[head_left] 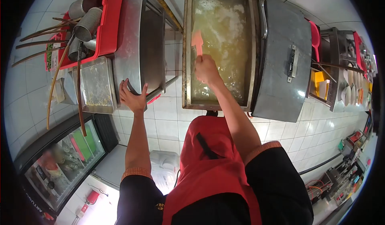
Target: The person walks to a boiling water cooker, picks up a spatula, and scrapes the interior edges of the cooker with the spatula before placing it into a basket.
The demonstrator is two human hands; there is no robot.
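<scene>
Gripping the pinkish-red spatula [197, 39] by its handle, the right hand [206, 69] is closed tight over the metal tank [187, 56], near its left wall, with the blade pointing toward the far end. Beneath it lies cloudy, yellowish liquid [228, 44], topped with pale foam mostly at the far end (whether the blade touches the surface, I cannot tell). Off to the left, the left hand [133, 99] rests at the near edge of a steel bench [130, 36], its fingers parted and the thumb set well away from them. Just right of the tank stands a grey metal panel [280, 52] bearing a handle [293, 63]. Farther left, beside the bench's top, a red crate [113, 20] holds several metal strainers [88, 25] whose long wooden handles stick out over its side; a shallow metal tray [96, 82] sits just nearer than the crate. A red apron [208, 164] covers the person's front, over black sleeves with orange cuffs. Toward the lower left is a glass-fronted fridge [62, 166], and at the far right, pale bowls [348, 94] stand on a shelf.
</scene>
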